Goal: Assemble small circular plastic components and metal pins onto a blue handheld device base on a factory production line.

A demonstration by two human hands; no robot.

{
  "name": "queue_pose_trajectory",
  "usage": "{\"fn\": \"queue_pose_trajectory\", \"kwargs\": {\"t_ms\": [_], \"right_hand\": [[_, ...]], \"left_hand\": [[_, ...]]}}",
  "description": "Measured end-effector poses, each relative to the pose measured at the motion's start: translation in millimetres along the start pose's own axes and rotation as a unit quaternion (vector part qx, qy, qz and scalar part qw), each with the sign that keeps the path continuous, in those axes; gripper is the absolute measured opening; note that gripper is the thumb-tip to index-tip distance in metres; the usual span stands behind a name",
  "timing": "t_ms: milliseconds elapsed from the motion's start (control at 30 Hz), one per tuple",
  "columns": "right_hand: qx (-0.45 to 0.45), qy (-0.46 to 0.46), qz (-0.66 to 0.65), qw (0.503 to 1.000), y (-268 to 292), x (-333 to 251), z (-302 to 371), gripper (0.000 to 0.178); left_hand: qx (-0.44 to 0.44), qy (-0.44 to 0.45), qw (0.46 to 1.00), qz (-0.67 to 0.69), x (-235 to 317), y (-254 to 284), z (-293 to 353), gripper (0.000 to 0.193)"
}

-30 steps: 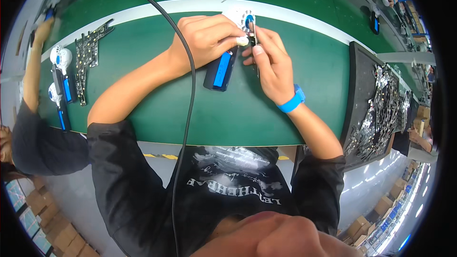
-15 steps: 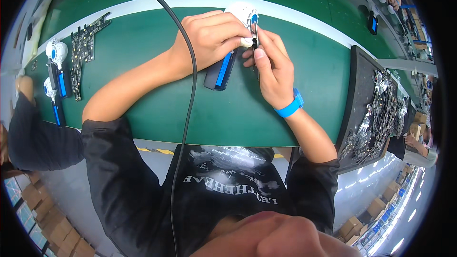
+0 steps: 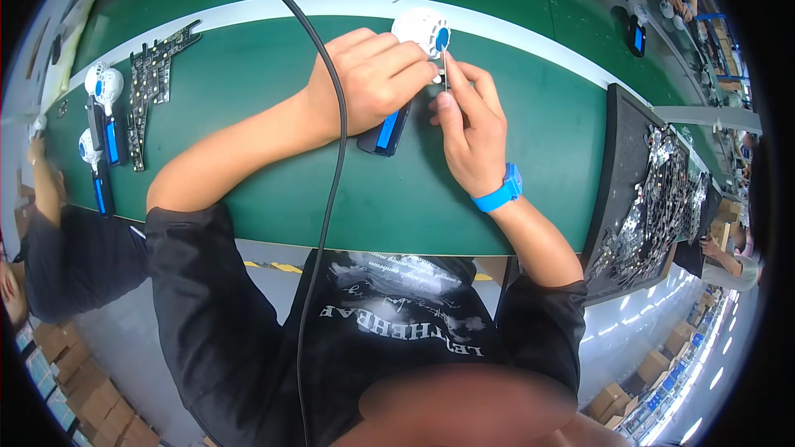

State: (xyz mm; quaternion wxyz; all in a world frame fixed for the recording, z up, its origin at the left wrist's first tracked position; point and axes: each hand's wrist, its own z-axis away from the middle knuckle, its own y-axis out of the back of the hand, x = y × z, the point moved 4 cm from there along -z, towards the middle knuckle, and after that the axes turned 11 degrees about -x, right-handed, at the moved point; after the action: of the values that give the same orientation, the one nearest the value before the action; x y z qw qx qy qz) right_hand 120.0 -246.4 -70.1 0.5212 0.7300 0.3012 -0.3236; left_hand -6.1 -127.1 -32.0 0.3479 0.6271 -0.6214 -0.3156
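Observation:
A device shaped like a handheld fan lies under my hands, with a white round head [image 3: 414, 26], a blue centre and a dark handle with a blue panel [image 3: 385, 134]. My left hand [image 3: 364, 79] is across its neck, fingers curled and closed; the pinched fingertips hide what they hold. Beside them, my right hand [image 3: 470, 128] pinches a thin strip [image 3: 445, 74] between thumb and fingers. The strip is seen edge-on, with its upper end close to the blue centre. Small white and dark parts between the two hands are mostly covered.
At left on the green table [image 3: 273, 207] are a panel of dark circuit boards [image 3: 151, 83] and similar fan-like devices [image 3: 110, 128]. A black tray [image 3: 613, 174] at right holds many small boards [image 3: 654, 207]. A black cable [image 3: 338, 124] hangs across the view. A co-worker [image 3: 74, 257] sits at left.
My right hand has shifted slightly down and left, turning the strip more edge-on. My left hand has rolled over, hiding its thumb. More of the white head shows. The co-worker's arm at left has moved.

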Motion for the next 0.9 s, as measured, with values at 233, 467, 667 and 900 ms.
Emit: {"fn": "queue_pose_trajectory", "kwargs": {"t_ms": [233,467,667,900], "right_hand": [[-0.041,0.007,-0.02,0.999,4,2,1,0.041],[-0.076,-0.009,-0.118,0.99,6,3,2,0.04],[-0.152,0.004,-0.081,0.985,18,9,3,0.041],[-0.187,0.047,-0.016,0.981,54,-6,15,0.053]], "left_hand": [[0.035,-0.035,0.999,0.008,-2,-5,3,0.016],[0.032,0.004,0.998,0.058,-6,-2,-4,0.02],[-0.061,0.0,0.997,0.038,-11,-4,-13,0.027],[-0.252,-0.085,0.953,0.148,-54,-27,-49,0.029]]}}
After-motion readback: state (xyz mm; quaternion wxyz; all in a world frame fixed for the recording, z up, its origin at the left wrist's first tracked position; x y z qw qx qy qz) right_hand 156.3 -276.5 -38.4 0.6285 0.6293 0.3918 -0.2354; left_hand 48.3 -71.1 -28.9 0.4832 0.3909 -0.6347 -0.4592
